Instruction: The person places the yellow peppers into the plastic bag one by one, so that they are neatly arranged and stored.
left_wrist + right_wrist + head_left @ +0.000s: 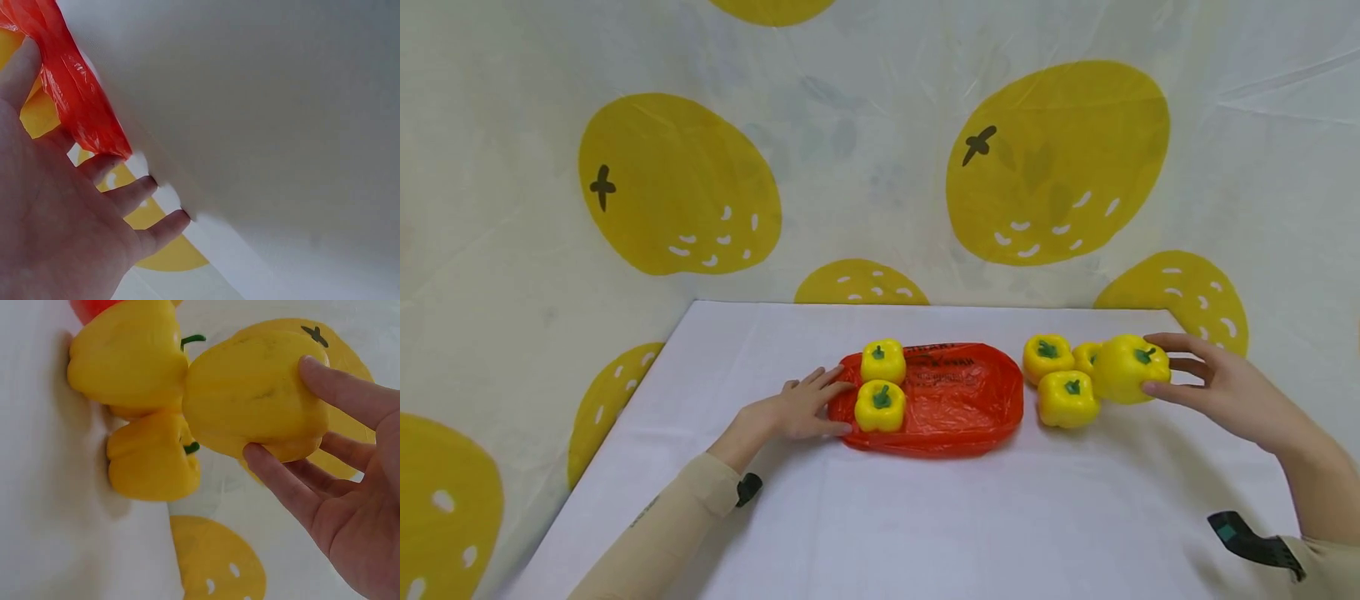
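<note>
My right hand holds a yellow bell pepper between thumb and fingers, raised off the table, as the right wrist view shows. Just left of it are other yellow bell peppers, one in front, one behind and one partly hidden. My left hand lies at the left end of a flat red plastic bag, fingers spread and touching its edge. Two yellow bell peppers, a rear one and a front one, stand on the bag's left part, stems up.
A white-covered table carries everything. Behind it and along the left hangs a pale curtain printed with large yellow fruit. Dark straps, one on the left wrist and one on the right, show at the sleeves.
</note>
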A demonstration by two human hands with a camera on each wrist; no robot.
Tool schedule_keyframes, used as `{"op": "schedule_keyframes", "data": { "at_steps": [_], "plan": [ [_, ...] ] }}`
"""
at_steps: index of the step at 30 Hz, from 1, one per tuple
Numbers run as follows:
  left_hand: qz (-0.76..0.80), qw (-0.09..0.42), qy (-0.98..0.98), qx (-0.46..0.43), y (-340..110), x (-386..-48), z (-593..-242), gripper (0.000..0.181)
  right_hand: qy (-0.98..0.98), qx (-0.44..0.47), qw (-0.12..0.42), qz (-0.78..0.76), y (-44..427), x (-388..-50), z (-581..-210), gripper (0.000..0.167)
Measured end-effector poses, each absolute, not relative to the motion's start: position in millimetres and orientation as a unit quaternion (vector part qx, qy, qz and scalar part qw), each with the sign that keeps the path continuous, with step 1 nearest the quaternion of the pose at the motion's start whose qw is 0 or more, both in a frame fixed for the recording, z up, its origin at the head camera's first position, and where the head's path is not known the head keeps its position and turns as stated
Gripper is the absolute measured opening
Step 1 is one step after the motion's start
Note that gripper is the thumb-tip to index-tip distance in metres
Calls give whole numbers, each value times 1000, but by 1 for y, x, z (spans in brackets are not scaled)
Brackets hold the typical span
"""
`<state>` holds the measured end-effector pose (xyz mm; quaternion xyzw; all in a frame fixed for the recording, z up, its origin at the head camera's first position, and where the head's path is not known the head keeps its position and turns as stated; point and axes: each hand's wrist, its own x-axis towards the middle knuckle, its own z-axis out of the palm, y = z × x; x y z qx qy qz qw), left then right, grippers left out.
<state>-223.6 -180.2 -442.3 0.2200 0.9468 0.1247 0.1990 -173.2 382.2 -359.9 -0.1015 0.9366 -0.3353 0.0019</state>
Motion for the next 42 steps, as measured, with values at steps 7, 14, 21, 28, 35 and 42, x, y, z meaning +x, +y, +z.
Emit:
{"op": "schedule_keyframes", "data": {
  "at_steps": [7,14,21,28,35,42],
  "plan": [
    [121,197,946,227,-180,-226,-442,85,934,-133,-6,-332,362,-182,-348,65],
    [119,197,946,227,-181,-226,-443,85,925,-151,6,-350,340,-190,-339,67],
    [116,196,946,231,-181,-227,-443,84,915,-182,3,-361,326,-200,-329,66],
    [116,201,946,226,-181,-226,-442,85,915,-186,4,-357,306,-208,-326,65],
    [112,202,946,225,-180,-227,-442,85,906,-202,30,-372,284,-216,-333,67],
    [121,203,945,225,-181,-228,-445,86,895,-226,53,-381,260,-225,-343,67]
  ]
}}
